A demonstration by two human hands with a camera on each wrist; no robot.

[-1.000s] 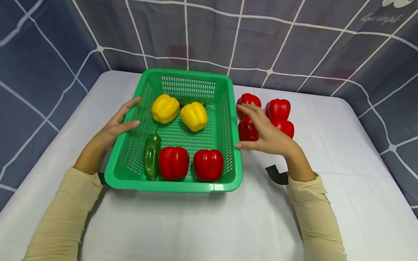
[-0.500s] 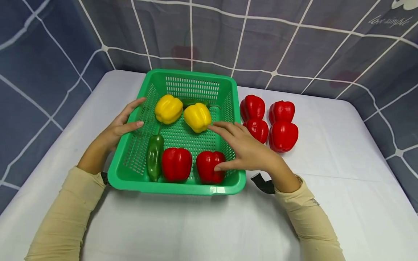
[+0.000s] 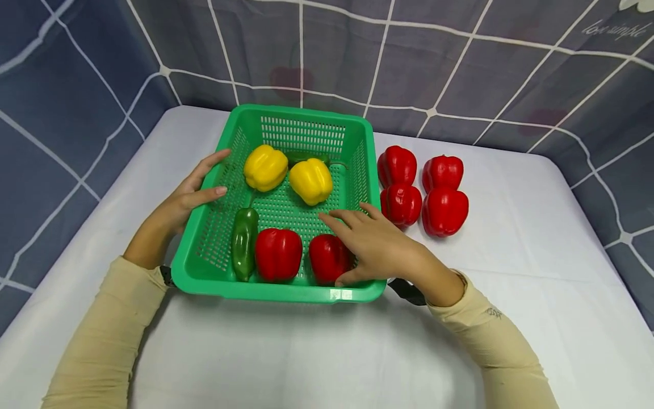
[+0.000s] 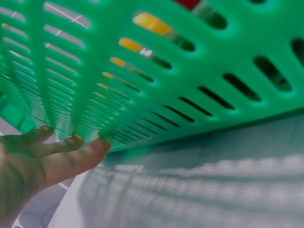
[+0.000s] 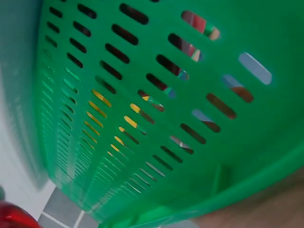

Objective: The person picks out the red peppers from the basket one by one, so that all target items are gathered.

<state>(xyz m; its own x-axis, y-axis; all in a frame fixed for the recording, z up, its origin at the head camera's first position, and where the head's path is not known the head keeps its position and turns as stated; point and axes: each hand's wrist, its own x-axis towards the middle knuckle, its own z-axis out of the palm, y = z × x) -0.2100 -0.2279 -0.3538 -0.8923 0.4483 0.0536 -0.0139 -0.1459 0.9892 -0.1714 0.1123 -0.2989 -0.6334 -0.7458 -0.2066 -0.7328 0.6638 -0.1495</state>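
A green plastic basket (image 3: 280,291) holds two red bell peppers, two yellow bell peppers (image 3: 265,168) and two long green peppers (image 3: 244,244), one partly hidden behind the yellow ones. My left hand (image 3: 186,199) rests at the basket's left rim. Its thumb and index finger reach over the rim, while straight fingers (image 4: 71,164) touch the outer wall in the left wrist view. Inside the right front corner, my right hand (image 3: 378,244) is spread over the right-hand red bell pepper (image 3: 326,258), thumb low in front. Contact with that pepper is unclear. The other red bell pepper (image 3: 278,255) lies beside it.
Several red bell peppers (image 3: 445,213) stand on the white table (image 3: 531,238) just right of the basket. Dark checked cloth (image 3: 337,57) walls in the back and sides. In the right wrist view, the basket's slotted wall (image 5: 142,95) fills most of the frame.
My right hand has moved left and down, from above the red bell peppers outside, over the basket's right rim, to the red bell pepper in its corner. My left hand stays at the rim.
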